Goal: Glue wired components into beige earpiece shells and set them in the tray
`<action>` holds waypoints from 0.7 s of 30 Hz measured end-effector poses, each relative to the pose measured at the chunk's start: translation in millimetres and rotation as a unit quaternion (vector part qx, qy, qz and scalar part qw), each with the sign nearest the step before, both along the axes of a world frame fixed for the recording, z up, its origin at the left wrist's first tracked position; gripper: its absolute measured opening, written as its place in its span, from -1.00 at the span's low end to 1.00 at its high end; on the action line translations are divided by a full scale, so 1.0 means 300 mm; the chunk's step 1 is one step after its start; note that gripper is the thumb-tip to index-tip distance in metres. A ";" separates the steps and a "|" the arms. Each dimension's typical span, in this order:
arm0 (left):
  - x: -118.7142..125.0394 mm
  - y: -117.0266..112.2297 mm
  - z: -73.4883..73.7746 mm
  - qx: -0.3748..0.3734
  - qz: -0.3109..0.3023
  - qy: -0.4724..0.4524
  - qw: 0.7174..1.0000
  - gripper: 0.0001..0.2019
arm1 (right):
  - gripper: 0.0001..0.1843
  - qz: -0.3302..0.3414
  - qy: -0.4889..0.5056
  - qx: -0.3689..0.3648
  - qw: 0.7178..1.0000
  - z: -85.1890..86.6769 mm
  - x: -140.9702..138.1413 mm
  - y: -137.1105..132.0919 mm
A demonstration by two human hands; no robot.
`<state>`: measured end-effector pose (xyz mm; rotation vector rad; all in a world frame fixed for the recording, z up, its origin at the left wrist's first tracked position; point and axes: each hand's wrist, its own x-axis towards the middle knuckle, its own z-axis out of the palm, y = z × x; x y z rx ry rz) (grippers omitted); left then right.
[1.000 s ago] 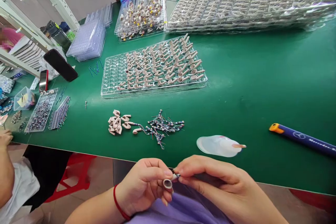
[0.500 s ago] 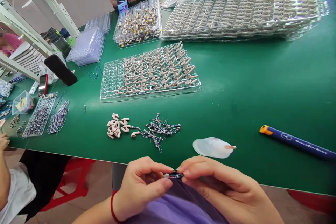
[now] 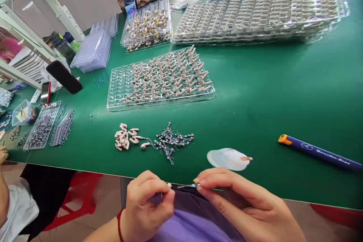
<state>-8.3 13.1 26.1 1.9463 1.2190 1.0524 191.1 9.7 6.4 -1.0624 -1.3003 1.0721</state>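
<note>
At the table's near edge, in the head view, my left hand (image 3: 150,202) is closed in a pinch on a small pale piece (image 3: 169,185), mostly hidden by the fingers. My right hand (image 3: 241,196) pinches a thin wired circuit strip (image 3: 194,185); fine wires reach from it toward the left hand. Whether the pale piece joins the strip, I cannot tell. Beyond my hands lie a pile of similar wired strips (image 3: 172,138) and a small heap of beige earbud shells (image 3: 121,138). A translucent whitish pouch-like piece with a brown tip (image 3: 228,159) rests just above my right hand.
A clear tray of beige shells (image 3: 161,77) stands mid-table. Stacked filled trays (image 3: 255,15) and a tray of wired parts (image 3: 149,26) sit behind. A blue cutter knife (image 3: 320,153) lies right. Phones (image 3: 64,76) stand left. Co-workers' hands (image 3: 143,0) show at the back and far left.
My hands have drawn apart: the left moved left with its fingers curled tighter, the right stayed nearly in place. The view has shifted slightly.
</note>
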 end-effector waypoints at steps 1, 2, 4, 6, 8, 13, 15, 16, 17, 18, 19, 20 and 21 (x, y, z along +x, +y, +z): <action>-0.007 0.000 -0.004 -0.011 0.008 -0.005 1.000 -0.92 | -0.88 -0.007 0.008 -0.003 1.000 -0.002 0.002 0.000; -0.012 0.001 -0.010 -0.030 0.014 -0.010 0.999 -0.91 | -0.87 -0.007 0.019 -0.005 1.000 -0.003 0.002 -0.001; -0.014 0.001 -0.022 -0.079 0.014 -0.026 0.996 -0.94 | -0.88 0.010 0.049 -0.015 0.999 -0.003 -0.006 -0.002; -0.005 0.000 -0.034 -0.105 0.006 -0.050 0.993 -0.95 | -0.90 0.023 0.085 -0.035 0.996 -0.003 -0.022 -0.005; 0.010 -0.003 -0.040 -0.093 0.002 -0.075 0.993 -0.85 | -0.93 0.024 0.125 -0.064 0.990 -0.004 -0.042 -0.006; 0.032 -0.008 -0.036 -0.043 -0.011 -0.096 0.994 -0.81 | -0.91 0.031 0.182 -0.146 0.972 -0.008 -0.072 -0.005; 0.028 -0.009 -0.033 -0.018 -0.019 -0.078 0.997 -0.82 | -0.90 0.032 0.185 -0.160 0.969 -0.011 -0.075 -0.007; 0.023 -0.009 -0.031 0.000 -0.024 -0.063 0.998 -0.81 | -0.90 0.033 0.184 -0.161 0.969 -0.012 -0.076 -0.010; 0.018 -0.009 -0.029 0.023 -0.030 -0.047 0.998 -0.80 | -0.90 0.029 0.181 -0.161 0.970 -0.013 -0.076 -0.013; 0.012 -0.009 -0.026 0.051 -0.037 -0.029 0.998 -0.79 | -0.90 0.021 0.175 -0.162 0.971 -0.013 -0.077 -0.017; 0.007 -0.009 -0.022 0.079 -0.045 -0.010 0.996 -0.78 | -0.90 0.010 0.167 -0.162 0.972 -0.013 -0.077 -0.020; 0.002 -0.009 -0.019 0.104 -0.052 0.008 0.993 -0.77 | -0.90 -0.001 0.156 -0.158 0.975 -0.012 -0.077 -0.022; -0.002 -0.009 -0.014 0.124 -0.059 0.023 0.990 -0.76 | -0.90 -0.010 0.142 -0.148 0.979 -0.010 -0.077 -0.024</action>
